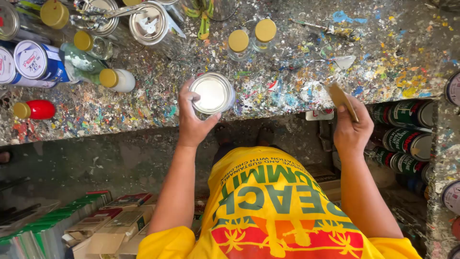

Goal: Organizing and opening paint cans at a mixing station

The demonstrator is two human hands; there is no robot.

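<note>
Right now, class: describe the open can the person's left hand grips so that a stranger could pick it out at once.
Start at the paint-splattered workbench and follow its front edge to the middle. There the left hand wraps around a small round open can of white paint. Unlike the yellow-capped jars behind it and the green-labelled cans stacked to the right, it has no lid and shows a smooth white surface.

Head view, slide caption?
Left hand holds open white-paint can on paint-spattered bench; right hand holds flat scraper.
</note>
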